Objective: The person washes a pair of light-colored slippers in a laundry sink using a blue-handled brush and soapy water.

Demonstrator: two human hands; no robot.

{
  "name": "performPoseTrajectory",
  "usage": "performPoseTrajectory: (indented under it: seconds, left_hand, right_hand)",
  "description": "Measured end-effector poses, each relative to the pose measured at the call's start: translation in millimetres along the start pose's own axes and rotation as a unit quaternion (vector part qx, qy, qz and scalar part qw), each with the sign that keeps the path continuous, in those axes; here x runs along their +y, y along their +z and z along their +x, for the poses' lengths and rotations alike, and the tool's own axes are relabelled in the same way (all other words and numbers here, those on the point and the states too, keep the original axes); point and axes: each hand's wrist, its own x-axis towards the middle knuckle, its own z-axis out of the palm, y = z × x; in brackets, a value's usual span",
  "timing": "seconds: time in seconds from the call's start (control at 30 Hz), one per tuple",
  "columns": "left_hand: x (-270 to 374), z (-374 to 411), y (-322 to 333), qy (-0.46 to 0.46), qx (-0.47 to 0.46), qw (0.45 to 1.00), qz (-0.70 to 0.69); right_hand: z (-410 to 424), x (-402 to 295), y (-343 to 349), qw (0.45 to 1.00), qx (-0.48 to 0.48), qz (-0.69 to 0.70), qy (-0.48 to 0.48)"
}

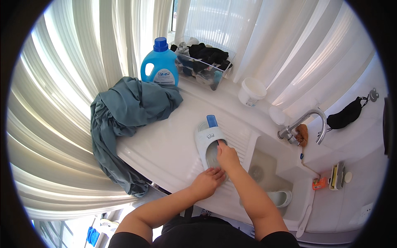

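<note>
A pale grey-white slide slipper (212, 134) lies on the ribbed washboard part of the white sink counter, its toe pointing away from me. My left hand (208, 183) holds the heel end down, fingers laid over it. My right hand (228, 156) reaches under the strap and grips a blue brush (212, 121). The brush's blue end sticks out past the strap over the toe; most of its handle is hidden inside the slipper. A second slipper (280, 198) sits in cloudy water in the sink basin (276, 144), partly behind my right forearm.
Grey-green cloth (133, 102) drapes over the counter's left edge. Behind stand a blue detergent bottle (161, 66), a clear bin (198, 77) of clothes and a white tub (252, 93). A chrome faucet (310, 114) arches near the basin. A white-handled tool (304, 221) rests on its right rim.
</note>
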Motion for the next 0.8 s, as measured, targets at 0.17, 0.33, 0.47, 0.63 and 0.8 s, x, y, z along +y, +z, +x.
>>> performPoseTrajectory:
  seconds: [0.17, 0.33, 0.47, 0.63, 0.8]
  left_hand:
    - [-8, -7, 4, -0.002, -0.006, 1.000, 0.001]
    - [-7, -3, 6, 0.005, 0.005, 1.000, -0.012]
    - [-15, -5, 2, 0.032, -0.025, 0.999, -0.026]
    - [-26, -17, -25, -0.029, 0.026, 0.998, 0.045]
    - [-29, -19, -10, -0.028, 0.021, 0.999, 0.018]
  right_hand:
    - [-70, 13, -8, 0.998, -0.039, 0.004, -0.054]
    - [-18, -1, 1, 0.999, -0.010, -0.033, -0.019]
    - [-9, -19, 3, 0.999, -0.013, -0.032, -0.009]
    - [-103, 8, -28, 0.992, -0.073, 0.089, -0.056]
    - [-49, -15, -15, 0.995, -0.038, 0.075, -0.062]
